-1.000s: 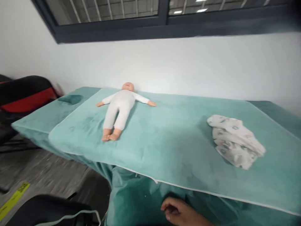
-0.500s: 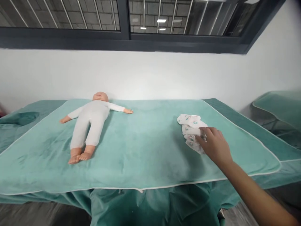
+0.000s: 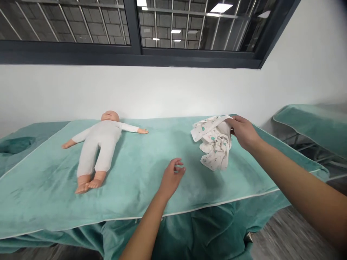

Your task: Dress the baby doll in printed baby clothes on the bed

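My right hand point(image 3: 242, 130) is closed on the upper edge of a white baby garment point(image 3: 215, 146) with a small green and coloured print. The garment hangs crumpled and partly unfolded over the right half of the green blanket point(image 3: 146, 162); its full shape is hidden in the folds. To the left of it, my left hand point(image 3: 172, 175) hovers over the blanket with loosely bent fingers and nothing in them. A baby doll point(image 3: 101, 142) in a white suit lies on its back at the left, arms spread and feet towards me.
The blanket covers a bed draped in darker green cloth point(image 3: 200, 231). A white wall point(image 3: 162, 90) and a dark-framed window point(image 3: 141, 57) rise behind it. Another green-covered surface point(image 3: 314, 126) on metal legs stands at the right.
My right hand has lifted the garment up and away from me, and the folded bundle has loosened and hangs open. My left hand has come into view from below. The doll lies as before.
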Action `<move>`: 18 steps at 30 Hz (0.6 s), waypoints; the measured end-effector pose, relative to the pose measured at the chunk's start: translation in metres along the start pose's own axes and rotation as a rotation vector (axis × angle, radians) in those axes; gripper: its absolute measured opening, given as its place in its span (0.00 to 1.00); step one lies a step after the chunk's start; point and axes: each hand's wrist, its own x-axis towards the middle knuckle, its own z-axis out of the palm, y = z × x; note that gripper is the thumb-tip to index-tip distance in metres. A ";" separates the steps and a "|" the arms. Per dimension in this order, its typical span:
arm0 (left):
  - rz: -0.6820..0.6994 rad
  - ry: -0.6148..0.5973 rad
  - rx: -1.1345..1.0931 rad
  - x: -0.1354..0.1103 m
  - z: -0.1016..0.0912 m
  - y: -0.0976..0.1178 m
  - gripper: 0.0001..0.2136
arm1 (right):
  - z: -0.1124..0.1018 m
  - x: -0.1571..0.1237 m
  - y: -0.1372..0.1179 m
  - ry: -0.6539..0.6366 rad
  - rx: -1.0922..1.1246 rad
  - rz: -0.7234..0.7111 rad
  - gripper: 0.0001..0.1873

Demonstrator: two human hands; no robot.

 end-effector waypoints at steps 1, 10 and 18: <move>-0.050 -0.034 -0.094 0.010 0.005 0.002 0.19 | 0.004 -0.002 -0.009 -0.030 0.111 0.022 0.13; -0.104 -0.086 -0.646 0.015 -0.007 -0.008 0.27 | 0.066 -0.055 -0.074 -0.584 0.489 -0.113 0.14; -0.025 0.014 -1.034 0.015 -0.021 0.000 0.15 | 0.126 -0.100 -0.055 -0.762 -0.022 -0.532 0.21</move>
